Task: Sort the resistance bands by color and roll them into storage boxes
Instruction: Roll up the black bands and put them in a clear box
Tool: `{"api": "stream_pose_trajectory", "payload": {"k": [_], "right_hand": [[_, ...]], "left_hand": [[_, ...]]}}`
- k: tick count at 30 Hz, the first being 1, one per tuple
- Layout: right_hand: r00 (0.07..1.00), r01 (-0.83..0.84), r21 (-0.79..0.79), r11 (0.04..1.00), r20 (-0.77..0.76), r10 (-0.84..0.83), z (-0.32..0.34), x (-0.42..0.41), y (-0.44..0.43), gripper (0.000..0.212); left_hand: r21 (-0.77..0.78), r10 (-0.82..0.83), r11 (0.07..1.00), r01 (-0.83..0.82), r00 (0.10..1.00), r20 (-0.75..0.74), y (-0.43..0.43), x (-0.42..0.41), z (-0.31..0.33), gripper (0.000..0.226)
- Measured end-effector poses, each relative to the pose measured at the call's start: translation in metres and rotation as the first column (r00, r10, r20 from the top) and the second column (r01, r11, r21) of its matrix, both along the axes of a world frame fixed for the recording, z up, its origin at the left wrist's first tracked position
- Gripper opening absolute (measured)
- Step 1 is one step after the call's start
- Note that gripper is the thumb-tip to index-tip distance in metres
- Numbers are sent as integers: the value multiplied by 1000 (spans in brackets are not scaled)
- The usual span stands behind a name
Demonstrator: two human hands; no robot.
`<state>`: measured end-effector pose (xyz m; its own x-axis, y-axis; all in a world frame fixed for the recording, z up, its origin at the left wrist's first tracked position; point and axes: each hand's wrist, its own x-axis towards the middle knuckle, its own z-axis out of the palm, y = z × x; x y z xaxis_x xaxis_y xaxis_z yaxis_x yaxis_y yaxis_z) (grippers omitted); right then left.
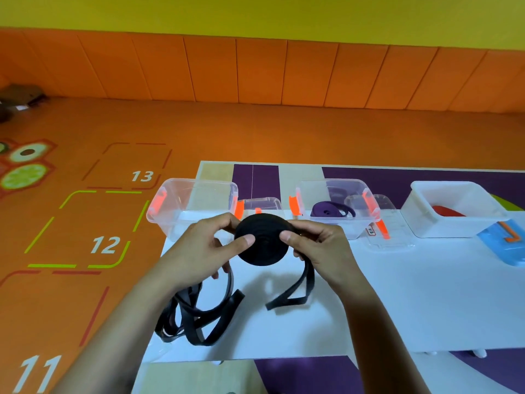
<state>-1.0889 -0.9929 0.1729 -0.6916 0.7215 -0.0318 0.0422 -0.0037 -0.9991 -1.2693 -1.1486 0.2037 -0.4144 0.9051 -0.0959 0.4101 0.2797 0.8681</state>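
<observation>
Above the middle of the white table [397,294], both hands hold a black coil [262,241] of rolled band clear of the surface. The left hand [199,251] pinches the coil's 9 o'clock edge, thumb flat on the face and fingers curled behind. The right hand [321,245] pinches the 3 o'clock edge the same way. The coil's round face points at the camera, so its winding axis runs toward the person.

From under the right hand a black tail [298,291] hangs toward 5 o'clock, with its end folded on the table. That length is not yet wound in, so I judge the roll is close to finished but not complete.

At 7 o'clock from the coil lies a tangle of loose black bands [196,317], near the table's left edge and below the left forearm.

3 boxes stand along the far side. An empty clear box [193,206] sits at 11 o'clock from the coil, just beyond the left hand. A second clear box [338,220] at 1 o'clock holds a purple band [331,210]. A white box [454,223] at 2 o'clock, well apart, holds a red band [447,211].

The empty box looks like the place for black, and the left hand is the nearer one. It should be a short carry up and left once the tail is wrapped.
</observation>
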Motion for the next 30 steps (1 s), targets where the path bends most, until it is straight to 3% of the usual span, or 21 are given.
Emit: {"api": "stream_pose_trajectory", "payload": {"k": [3, 8, 13, 18, 26, 30], "right_hand": [[994, -106, 62, 992, 32, 104, 8, -2, -4, 21], [994, -104, 104, 989, 36, 101, 12, -6, -9, 16], [998, -65, 95, 993, 11, 64, 10, -7, -9, 12], [990, -6, 85, 996, -138, 17, 12, -14, -12, 22], [976, 80, -192, 978, -185, -117, 1, -24, -19, 15], [976, 106, -168, 980, -170, -135, 1, -25, -21, 15]], "left_hand": [[29, -31, 999, 36, 988, -153, 1, -6, 9, 16], [22, -99, 994, 106, 976, -195, 1, -4, 4, 4], [199, -8, 980, 1, 999, 35, -3, 2, -5, 9], [281, 76, 952, -119, 984, 159, 0, 9, -11, 13], [340, 191, 891, -300, 929, 317, 4, 11, -19, 13], [248, 172, 927, -281, 906, 387, 3, 10, -16, 17]]}}
